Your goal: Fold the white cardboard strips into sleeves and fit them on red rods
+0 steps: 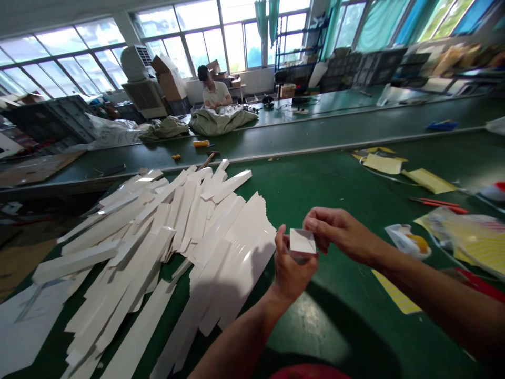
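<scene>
A small white cardboard box (302,243) is held end-on toward me, and its square end has a crease or flap line near the right corner. My left hand (291,271) wraps round it from below and the left, with the thumb along its lower edge. At the box's upper right edge my right hand (335,231) is closed, with thumb and forefinger pinched against that edge. The rest of the box's length is hidden behind its end and my fingers. Left of my hands lies a large heap of long, flat white cartons (185,210), beside fanned white sheets (244,247).
Yellow sheets (430,180), red-handled tweezers or pliers (444,203), a tape roll (416,243) and a plastic bag (465,237) lie on the green table (315,184) at right. Across the bench sits a person (216,95) behind a grey-green sack (221,120). A yellow-handled tool (201,143) lies between.
</scene>
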Demonstrator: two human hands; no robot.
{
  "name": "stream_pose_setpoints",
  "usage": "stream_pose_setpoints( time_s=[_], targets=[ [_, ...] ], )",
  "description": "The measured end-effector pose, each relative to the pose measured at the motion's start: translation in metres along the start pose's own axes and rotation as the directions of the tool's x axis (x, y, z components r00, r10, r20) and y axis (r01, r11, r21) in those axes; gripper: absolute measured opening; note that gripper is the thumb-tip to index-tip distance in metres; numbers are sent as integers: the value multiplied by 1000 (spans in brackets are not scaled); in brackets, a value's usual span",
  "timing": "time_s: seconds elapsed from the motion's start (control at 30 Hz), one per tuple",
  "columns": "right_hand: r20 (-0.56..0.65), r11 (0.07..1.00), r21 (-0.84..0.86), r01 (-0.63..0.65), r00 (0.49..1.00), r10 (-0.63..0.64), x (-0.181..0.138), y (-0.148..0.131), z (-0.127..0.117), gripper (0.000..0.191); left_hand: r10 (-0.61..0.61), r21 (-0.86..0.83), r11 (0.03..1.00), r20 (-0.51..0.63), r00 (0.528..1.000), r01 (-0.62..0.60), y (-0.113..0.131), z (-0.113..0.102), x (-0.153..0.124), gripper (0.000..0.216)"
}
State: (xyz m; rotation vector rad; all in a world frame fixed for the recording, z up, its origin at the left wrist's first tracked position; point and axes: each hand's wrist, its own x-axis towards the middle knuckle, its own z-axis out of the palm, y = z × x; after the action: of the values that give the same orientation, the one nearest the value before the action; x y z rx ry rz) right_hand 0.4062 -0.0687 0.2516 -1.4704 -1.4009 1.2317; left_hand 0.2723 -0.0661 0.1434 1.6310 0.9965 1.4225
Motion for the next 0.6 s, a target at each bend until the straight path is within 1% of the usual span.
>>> stream_pose_setpoints(
  time_s=[0.07, 0.1, 0.13, 0.17, 0.2, 0.23, 0.27, 0.33, 0.4, 0.43, 0.5, 0.57, 0.6],
  targets=[
    [-107, 990, 129, 49, 994, -35, 6, 18, 5, 41, -129, 13, 992, -26, 991, 129, 10, -17, 20, 75],
    [-163, 987, 156, 44, 986, -18, 11, 30, 8, 41, -186, 52, 981, -26, 982, 187, 16, -30, 34, 71],
    [-203, 986, 165, -10, 978, 44, 16, 43, 13, 39, -234, 130, 964, -13, 972, 234, 21, -45, 49, 64],
    [-224, 981, 163, -103, 965, 138, 22, 57, 19, 36, -272, 248, 933, 13, 962, 260, 25, -62, 63, 57],
    [-231, 965, 154, -212, 942, 244, 27, 72, 27, 32, -304, 389, 882, 36, 952, 266, 25, -81, 75, 52],
    [-223, 928, 152, -340, 903, 367, 33, 88, 37, 29, -330, 525, 813, 60, 942, 252, 22, -100, 83, 50],
    [-212, 891, 153, -427, 866, 452, 37, 103, 48, 27, -356, 648, 728, 78, 931, 224, 14, -118, 87, 51],
    [-198, 824, 167, -542, 800, 566, 44, 131, 74, 24, -382, 842, 515, 55, 922, 163, -13, -154, 79, 66],
    [-203, 768, 191, -612, 740, 641, 48, 153, 102, 23, -399, 946, 305, 26, 917, 106, -47, -184, 56, 92],
    [-207, 742, 211, -636, 713, 670, 50, 162, 116, 23, -419, 970, 226, 13, 908, 91, -64, -196, 41, 98],
    [-203, 706, 261, -658, 678, 707, 54, 174, 141, 24, -481, 988, 124, -26, 876, 98, -92, -215, 11, 104],
    [-189, 686, 312, -657, 665, 723, 60, 181, 161, 24, -507, 985, 96, -76, 858, 144, -109, -224, -14, 105],
    [-183, 679, 332, -654, 662, 727, 64, 184, 168, 24, -501, 981, 104, -90, 861, 163, -114, -226, -23, 104]
  ],
)
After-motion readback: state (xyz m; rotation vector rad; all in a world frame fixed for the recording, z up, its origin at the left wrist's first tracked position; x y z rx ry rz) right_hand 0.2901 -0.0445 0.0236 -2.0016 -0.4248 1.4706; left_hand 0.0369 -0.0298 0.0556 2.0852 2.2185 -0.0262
